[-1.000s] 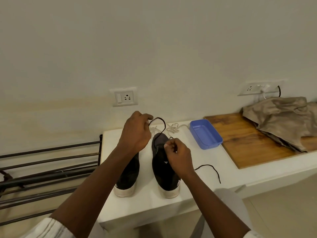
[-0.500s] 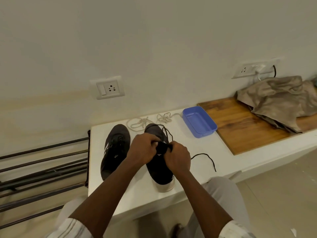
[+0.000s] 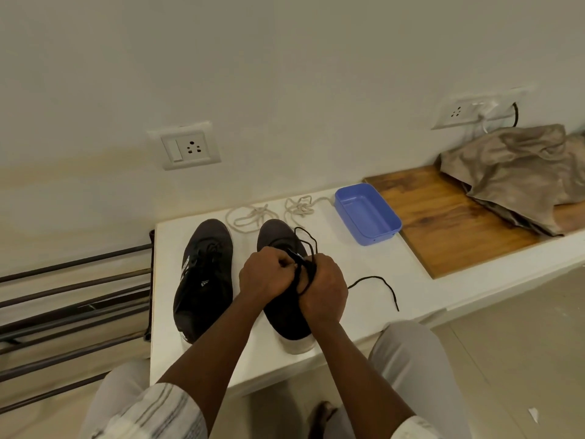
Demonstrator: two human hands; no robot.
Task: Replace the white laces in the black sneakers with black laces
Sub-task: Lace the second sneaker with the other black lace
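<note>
White, smooth worktop carries the right sneaker, matte black with a pale sole, heel nearest. Over its tongue the left hand and right hand meet, each grip curled and pinching the thin black lace, whose loose end lies right of that sneaker. Left of it lies the other sneaker. Beyond its toe lie tangled white laces, with a rectangular blue plastic tray further right.
</note>
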